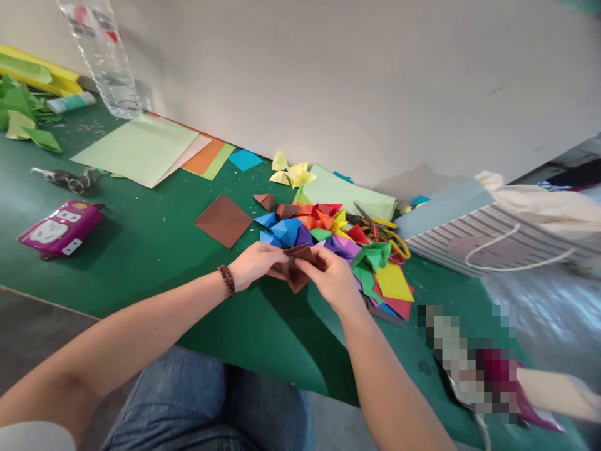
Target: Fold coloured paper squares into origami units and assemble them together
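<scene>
Between my two hands is a brown origami paper (297,277), partly folded and held above the green table. My left hand (260,264), with a beaded bracelet at the wrist, pinches its left side. On its right side, my right hand (331,274) grips the paper with the thumb across the front. Just beyond lies a pile of folded paper pieces (287,230) in blue, orange, purple, green and other colours. A flat brown paper square (224,220) rests to the left of the pile, and a small brown folded piece (264,201) sits behind it.
Scissors (375,228) with yellow handles lie behind the pile. Pale green sheets (136,149), a water bottle (110,69), a purple power socket (62,228) and a glue tube (70,102) are at left. A striped paper bag (498,241) stands right; another person's arm (556,391) shows lower right.
</scene>
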Motion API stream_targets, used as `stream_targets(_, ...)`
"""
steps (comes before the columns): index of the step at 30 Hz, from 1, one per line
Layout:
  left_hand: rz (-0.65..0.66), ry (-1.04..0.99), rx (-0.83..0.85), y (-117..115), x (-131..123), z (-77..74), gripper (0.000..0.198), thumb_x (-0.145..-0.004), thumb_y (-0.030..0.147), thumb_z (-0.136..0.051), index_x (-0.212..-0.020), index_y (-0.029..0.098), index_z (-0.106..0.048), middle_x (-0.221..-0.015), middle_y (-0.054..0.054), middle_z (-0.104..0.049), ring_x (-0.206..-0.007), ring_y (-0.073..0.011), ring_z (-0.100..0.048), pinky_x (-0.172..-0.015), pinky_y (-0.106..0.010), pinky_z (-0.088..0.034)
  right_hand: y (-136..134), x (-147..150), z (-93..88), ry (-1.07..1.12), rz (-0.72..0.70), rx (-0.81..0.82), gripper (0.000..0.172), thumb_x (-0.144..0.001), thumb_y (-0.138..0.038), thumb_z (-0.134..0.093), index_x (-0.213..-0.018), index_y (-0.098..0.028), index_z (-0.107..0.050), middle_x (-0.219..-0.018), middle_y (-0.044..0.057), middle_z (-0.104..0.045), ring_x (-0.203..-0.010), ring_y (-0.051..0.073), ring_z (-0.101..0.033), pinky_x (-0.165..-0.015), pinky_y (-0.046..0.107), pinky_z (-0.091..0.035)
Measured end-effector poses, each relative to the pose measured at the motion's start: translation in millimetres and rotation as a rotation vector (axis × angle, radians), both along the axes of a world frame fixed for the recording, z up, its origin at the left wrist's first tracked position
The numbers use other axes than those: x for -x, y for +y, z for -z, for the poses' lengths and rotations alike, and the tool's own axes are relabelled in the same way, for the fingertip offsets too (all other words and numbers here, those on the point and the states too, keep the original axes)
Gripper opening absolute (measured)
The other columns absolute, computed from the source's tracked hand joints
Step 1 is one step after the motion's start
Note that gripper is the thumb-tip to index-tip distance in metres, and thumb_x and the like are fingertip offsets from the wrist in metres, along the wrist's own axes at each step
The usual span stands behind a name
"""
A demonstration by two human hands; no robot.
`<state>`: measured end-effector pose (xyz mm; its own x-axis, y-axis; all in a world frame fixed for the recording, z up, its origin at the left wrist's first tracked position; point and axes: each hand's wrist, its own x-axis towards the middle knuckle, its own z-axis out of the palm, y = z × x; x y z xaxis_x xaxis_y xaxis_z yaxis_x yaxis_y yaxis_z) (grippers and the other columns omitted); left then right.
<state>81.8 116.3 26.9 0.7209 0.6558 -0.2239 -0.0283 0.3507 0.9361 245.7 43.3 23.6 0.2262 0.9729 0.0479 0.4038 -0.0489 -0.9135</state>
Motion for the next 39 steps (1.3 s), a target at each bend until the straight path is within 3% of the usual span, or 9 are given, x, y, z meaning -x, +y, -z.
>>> stream_targets(7,0.011,-0.001,0.057,-0.9,0.8,0.9,0.013,-0.072,0.018,-0.062,-0.063,0.012,-0.067,-0.064,-0.004,-0.068,-0.063,-0.0120,-0.065,-0.065,-0.023,-0.057,-1.3,2.7,-0.1,-0.054,0.022,-0.002,0.015,-0.075,-0.034,-0.068,-0.079,-0.020,-0.065,-0.074,0.001,-0.070,-0.069,0.019,-0.064,-0.068,0.033,-0.051)
stream_targets(12,0.027,-0.032,0.084,0.0,1.5,-1.4,0.014,-0.071,0.019,-0.065,-0.059,0.012,-0.067,-0.063,-0.004,-0.068,-0.063,-0.0126,-0.065,-0.067,-0.025,-0.057,-2.5,6.6,-3.4,0.056,0.018,-0.108,0.020,-0.073,-0.029,-0.070,-0.092,-0.022,-0.066,-0.088,0.003,-0.072,-0.082,0.020,-0.067,-0.077,0.036,-0.053)
stream_targets(15,0.050,-0.056,0.105,0.0,1.2,-1.6,0.013,-0.071,0.021,-0.065,-0.064,0.011,-0.069,-0.068,-0.007,-0.070,-0.065,-0.0138,-0.067,-0.069,-0.027,-0.057,-2.7,7.8,-3.1,0.101,0.005,-0.140,0.013,-0.075,-0.027,-0.068,-0.087,-0.022,-0.068,-0.084,0.002,-0.071,-0.079,0.019,-0.067,-0.075,0.035,-0.055)
stream_targets(19,0.042,-0.071,0.107,-0.8,-0.2,-0.4,0.016,-0.074,0.020,-0.059,-0.074,0.011,-0.072,-0.079,-0.009,-0.073,-0.074,-0.0157,-0.068,-0.072,-0.029,-0.057,-2.5,7.9,-1.5,-0.007,-0.006,-0.266,0.001,-0.077,-0.023,-0.068,-0.077,-0.022,-0.069,-0.085,0.003,-0.066,-0.079,0.017,-0.065,-0.071,0.031,-0.054)
stream_targets(22,0.012,-0.065,0.089,-0.8,-1.4,0.6,0.019,-0.076,0.019,-0.055,-0.077,0.011,-0.073,-0.083,-0.009,-0.073,-0.077,-0.0162,-0.068,-0.072,-0.028,-0.057,-3.4,7.1,-3.1,-0.156,-0.045,-0.348,0.005,-0.080,-0.020,-0.065,-0.076,-0.022,-0.068,-0.090,0.004,-0.063,-0.082,0.016,-0.063,-0.071,0.030,-0.054)
stream_targets(29,-0.045,0.005,-0.004,1.8,-0.8,-0.9,0.023,-0.080,0.014,-0.049,-0.083,0.014,-0.072,-0.080,-0.005,-0.071,-0.072,-0.0136,-0.065,-0.064,-0.024,-0.056,-6.6,3.0,-10.5,-0.242,-0.225,-0.291,0.013,-0.084,-0.029,-0.064,-0.095,-0.023,-0.066,-0.106,0.007,-0.059,-0.098,0.020,-0.062,-0.077,0.034,-0.057)
stream_targets(33,-0.024,0.052,-0.063,0.8,-0.3,-4.8,0.030,-0.082,0.010,-0.043,-0.087,0.014,-0.072,-0.082,-0.004,-0.071,-0.075,-0.0127,-0.065,-0.068,-0.022,-0.055,-5.9,5.6,-11.1,-0.323,-0.147,-0.291,0.006,-0.083,-0.025,-0.063,-0.088,-0.024,-0.066,-0.102,0.006,-0.061,-0.093,0.019,-0.062,-0.073,0.032,-0.057)
stream_targets(35,0.006,0.070,-0.103,0.0,0.4,-6.8,0.032,-0.083,0.009,-0.040,-0.089,0.014,-0.071,-0.086,-0.004,-0.071,-0.080,-0.0131,-0.066,-0.072,-0.023,-0.054,-5.5,7.4,-10.7,-0.375,-0.118,-0.290,0.012,-0.081,-0.021,-0.064,-0.093,-0.024,-0.065,-0.101,0.006,-0.061,-0.090,0.019,-0.062,-0.072,0.032,-0.057)
stream_targets(39,0.040,0.135,-0.308,0.1,2.2,-6.4,0.019,-0.081,0.015,-0.051,-0.087,0.014,-0.069,-0.081,-0.002,-0.069,-0.077,-0.0136,-0.064,-0.069,-0.022,-0.051,-5.4,9.9,-8.9,-0.383,-0.061,-0.293,0.021,-0.081,-0.019,-0.064,-0.100,-0.025,-0.064,-0.100,0.005,-0.059,-0.085,0.017,-0.062,-0.074,0.032,-0.057)
